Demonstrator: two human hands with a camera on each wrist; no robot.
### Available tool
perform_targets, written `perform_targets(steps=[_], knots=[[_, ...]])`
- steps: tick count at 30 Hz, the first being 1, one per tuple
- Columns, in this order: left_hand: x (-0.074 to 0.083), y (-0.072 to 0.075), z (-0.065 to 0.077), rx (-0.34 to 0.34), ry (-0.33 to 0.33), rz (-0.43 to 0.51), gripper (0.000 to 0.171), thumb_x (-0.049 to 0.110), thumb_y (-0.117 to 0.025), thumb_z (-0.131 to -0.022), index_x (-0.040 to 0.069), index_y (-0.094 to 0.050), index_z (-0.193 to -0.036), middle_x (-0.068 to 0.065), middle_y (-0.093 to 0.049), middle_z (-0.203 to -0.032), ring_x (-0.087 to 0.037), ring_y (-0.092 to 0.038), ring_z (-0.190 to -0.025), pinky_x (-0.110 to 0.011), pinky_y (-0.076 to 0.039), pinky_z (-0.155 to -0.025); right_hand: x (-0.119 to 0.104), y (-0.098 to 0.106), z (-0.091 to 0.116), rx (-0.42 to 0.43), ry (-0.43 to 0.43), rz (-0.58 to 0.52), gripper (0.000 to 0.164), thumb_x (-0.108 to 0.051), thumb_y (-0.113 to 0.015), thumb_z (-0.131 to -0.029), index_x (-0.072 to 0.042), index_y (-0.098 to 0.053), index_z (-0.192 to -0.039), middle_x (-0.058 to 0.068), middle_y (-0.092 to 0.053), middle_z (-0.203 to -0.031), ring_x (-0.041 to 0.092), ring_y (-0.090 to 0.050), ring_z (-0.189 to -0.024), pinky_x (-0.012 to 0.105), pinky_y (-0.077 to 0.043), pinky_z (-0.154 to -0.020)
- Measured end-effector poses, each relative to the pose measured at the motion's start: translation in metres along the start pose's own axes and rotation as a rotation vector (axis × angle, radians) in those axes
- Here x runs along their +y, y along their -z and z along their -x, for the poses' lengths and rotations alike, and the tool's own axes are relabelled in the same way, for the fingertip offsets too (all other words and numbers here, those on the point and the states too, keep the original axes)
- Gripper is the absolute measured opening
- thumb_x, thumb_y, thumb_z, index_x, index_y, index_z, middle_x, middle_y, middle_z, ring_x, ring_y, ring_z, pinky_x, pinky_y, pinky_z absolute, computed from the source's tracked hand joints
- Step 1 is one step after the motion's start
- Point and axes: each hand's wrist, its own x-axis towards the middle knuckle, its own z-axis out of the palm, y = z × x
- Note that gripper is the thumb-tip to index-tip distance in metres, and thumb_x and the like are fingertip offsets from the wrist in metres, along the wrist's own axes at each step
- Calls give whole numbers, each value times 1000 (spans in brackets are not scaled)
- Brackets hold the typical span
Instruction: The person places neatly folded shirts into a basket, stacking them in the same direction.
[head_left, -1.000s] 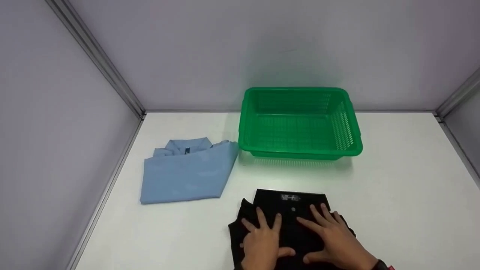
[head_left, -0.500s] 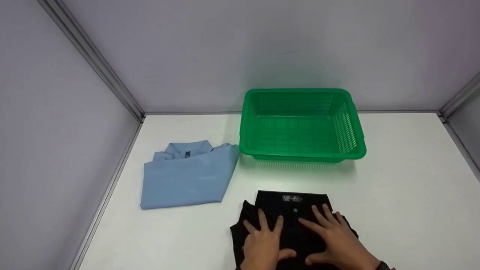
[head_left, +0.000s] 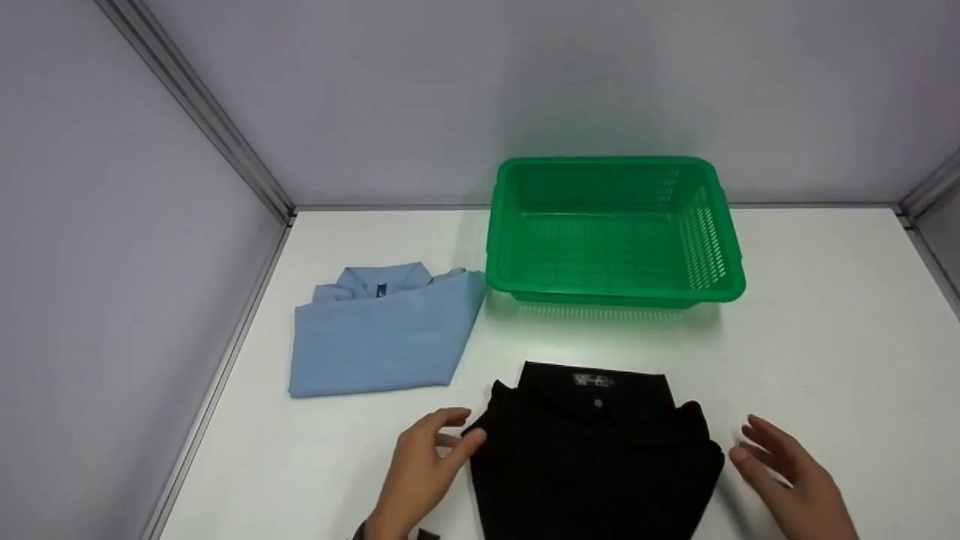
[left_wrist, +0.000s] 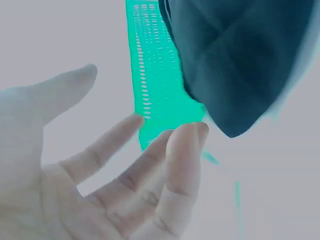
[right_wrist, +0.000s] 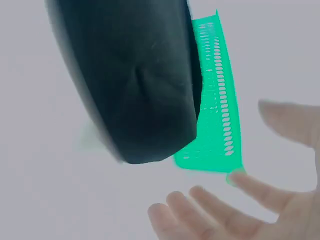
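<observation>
A folded black shirt lies on the white table near the front, collar toward the back, with a pale label and a button showing. At its left edge is my left hand, fingers loosely bent, the thumb tip overlapping the cloth in the head view. In the left wrist view, this hand has nothing in its grasp and the shirt is beyond the fingertips. Off the shirt's right side hovers my right hand, relaxed and holding nothing. The right wrist view shows its spread fingers apart from the cloth.
A green plastic basket with slotted sides stands at the back against the grey wall; no contents show in it. To its left lies a folded light blue shirt, its right corner close to the basket. Metal framing runs up the left corner.
Both hands, earlier pressed flat with spread fingers on the black shirt, have lifted off and moved apart to its left and right sides. The basket and blue shirt stay in place.
</observation>
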Motion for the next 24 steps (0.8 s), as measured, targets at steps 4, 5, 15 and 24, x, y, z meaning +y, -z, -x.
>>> perform_targets(steps=[4,5,15,24], knots=[[-13,8,-7,-130,125,146,78,54,-66,-101,-5,-53,-149,-27,-65,-138,-26,-77,-102,-39,-64,-81,11,9,-4,-165,-214,-311,87,-46,-62,-106,0,-20,-166,21,-57,-154,-2,-71,-107,32,-62,-95],[-15,8,-9,-154,149,189,82,55,-66,-101,-8,-48,-152,-30,-62,-141,-27,-77,-103,-40,-64,-80,11,8,-6,-204,-239,-374,87,-44,-62,-107,1,-18,-167,18,-60,-151,2,-73,-110,36,-62,-97],[-15,-14,-39,-323,248,547,78,49,-66,-103,-6,-46,-154,-20,-70,-129,-25,-75,-105,-38,-65,-80,-5,-11,-30,-503,-209,-543,90,-47,-48,-112,12,-5,-164,-1,-68,-135,13,-69,-120,38,-59,-102],[-17,-28,-52,-489,350,821,60,48,-63,-105,1,-59,-143,-9,-74,-120,-19,-75,-103,-40,-63,-88,-25,-28,-32,-485,-186,-467,92,-55,-44,-111,10,-7,-165,22,-9,-176,36,-16,-162,49,-29,-127]])
